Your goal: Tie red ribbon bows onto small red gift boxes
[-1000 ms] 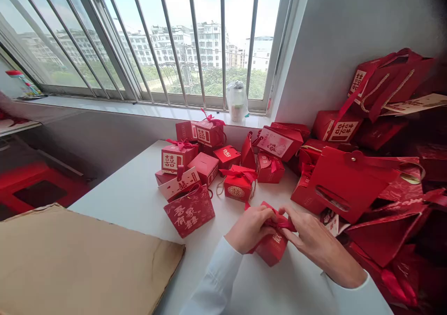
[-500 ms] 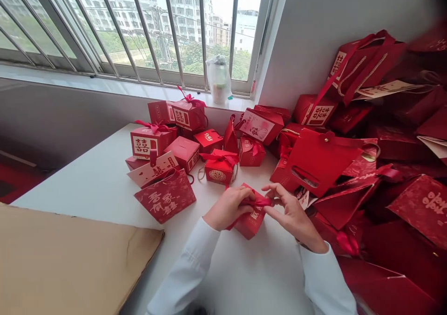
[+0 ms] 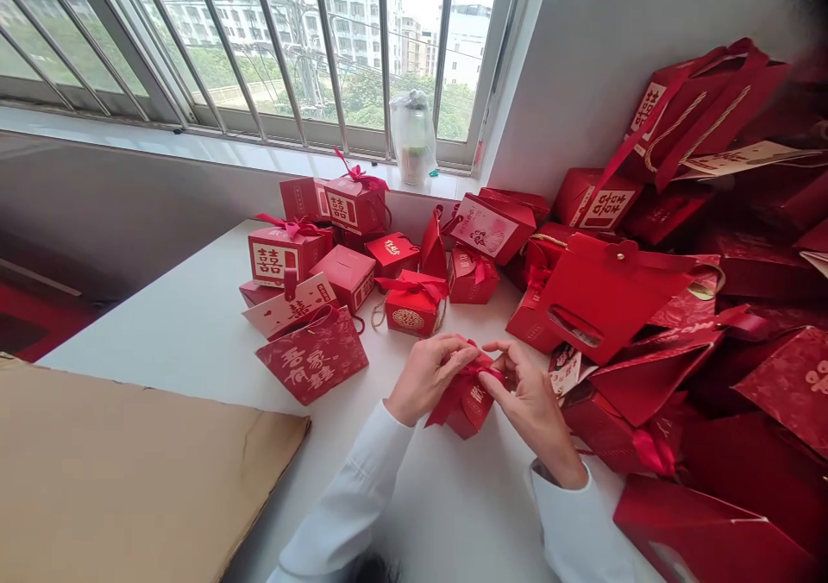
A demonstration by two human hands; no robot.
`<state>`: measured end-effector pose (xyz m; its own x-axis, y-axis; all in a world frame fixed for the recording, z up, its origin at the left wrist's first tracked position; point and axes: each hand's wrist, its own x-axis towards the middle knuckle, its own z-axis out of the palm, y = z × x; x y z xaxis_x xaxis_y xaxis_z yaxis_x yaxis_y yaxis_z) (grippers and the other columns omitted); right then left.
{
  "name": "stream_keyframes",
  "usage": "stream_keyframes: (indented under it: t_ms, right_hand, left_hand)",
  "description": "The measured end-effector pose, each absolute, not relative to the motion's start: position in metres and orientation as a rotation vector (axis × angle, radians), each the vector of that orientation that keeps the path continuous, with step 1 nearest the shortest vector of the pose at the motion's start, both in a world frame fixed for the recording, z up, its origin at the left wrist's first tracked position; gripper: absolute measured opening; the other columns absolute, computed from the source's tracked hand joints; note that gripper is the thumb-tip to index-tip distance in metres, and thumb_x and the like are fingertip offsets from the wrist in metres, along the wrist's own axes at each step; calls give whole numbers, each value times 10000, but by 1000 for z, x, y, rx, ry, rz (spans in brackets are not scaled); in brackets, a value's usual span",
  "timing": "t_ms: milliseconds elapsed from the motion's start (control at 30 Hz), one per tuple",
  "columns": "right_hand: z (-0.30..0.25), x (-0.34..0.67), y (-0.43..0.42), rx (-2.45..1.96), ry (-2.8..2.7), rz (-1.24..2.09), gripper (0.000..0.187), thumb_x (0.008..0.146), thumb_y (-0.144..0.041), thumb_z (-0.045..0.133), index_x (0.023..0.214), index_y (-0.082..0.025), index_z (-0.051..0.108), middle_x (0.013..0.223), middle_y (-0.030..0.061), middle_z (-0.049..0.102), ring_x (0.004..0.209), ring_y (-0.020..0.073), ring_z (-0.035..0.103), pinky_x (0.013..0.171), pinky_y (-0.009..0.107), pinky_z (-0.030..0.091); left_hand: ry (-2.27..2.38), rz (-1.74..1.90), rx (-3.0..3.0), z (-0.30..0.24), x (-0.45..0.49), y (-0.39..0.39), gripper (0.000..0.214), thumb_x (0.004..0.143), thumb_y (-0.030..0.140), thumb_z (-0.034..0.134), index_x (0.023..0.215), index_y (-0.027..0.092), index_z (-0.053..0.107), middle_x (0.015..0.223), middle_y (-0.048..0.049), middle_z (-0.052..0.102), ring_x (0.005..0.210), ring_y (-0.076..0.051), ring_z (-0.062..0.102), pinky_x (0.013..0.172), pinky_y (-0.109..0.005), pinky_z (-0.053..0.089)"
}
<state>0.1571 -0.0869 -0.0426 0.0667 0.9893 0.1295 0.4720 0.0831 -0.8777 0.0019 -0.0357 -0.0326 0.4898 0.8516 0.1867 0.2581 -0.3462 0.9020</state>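
- Pinching a red ribbon (image 3: 467, 373) at the top of a small red gift box (image 3: 466, 412), the left hand (image 3: 430, 379) and the right hand (image 3: 534, 410) meet, both gripping closed on the ribbon.
- The box sits between the hands above a white table (image 3: 420, 514); its printed face is turned up, and whether its base touches the table is hidden.
- White shirt sleeves (image 3: 349, 497) cover both forearms.
- Just beyond the hands stands a red box with a bow and gold medallion (image 3: 412, 311), near a red calligraphy gift bag (image 3: 314, 354) and a double-happiness box (image 3: 278, 255).
- Red gift bags (image 3: 614, 285) are heaped at right against the wall.
- A brown cardboard sheet (image 3: 129, 471) lies at left.
- A plastic-wrapped jar (image 3: 412, 139) stands on the window sill (image 3: 194, 145).
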Motion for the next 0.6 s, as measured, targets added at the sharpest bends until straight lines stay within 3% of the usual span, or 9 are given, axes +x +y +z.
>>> stream_keyframes:
  t_ms: [200,367,600]
  right_hand:
    - [-54,155,-83,-1491,-1328,895,257,773,-315,590,996,-202,531,574,-64,513,552,129,506,561,236,421]
    - [-60,150,-79,-1461,-1098,886,319,698,-310,650,970,-197,526,519,-84,493,456,105,445,449,208,351]
    - [-55,143,-82,-1258,-782,1057,375,661,-295,704,939,-219,464,504,-103,491,417,64,361,385,160,271]
  left_hand:
    - [1000,1092,1658,-50,15,-42,147,816,193,617,885,197,746,818,-27,663,718,-123,605,665,-203,466]
    - [1020,1220,1681,-57,18,-40,212,832,116,565,921,203,737,856,-30,681,742,-120,618,699,-211,477]
    - [952,1267,1790,-61,21,-43,254,900,153,471,896,201,720,866,-31,656,787,-119,610,733,-218,465]
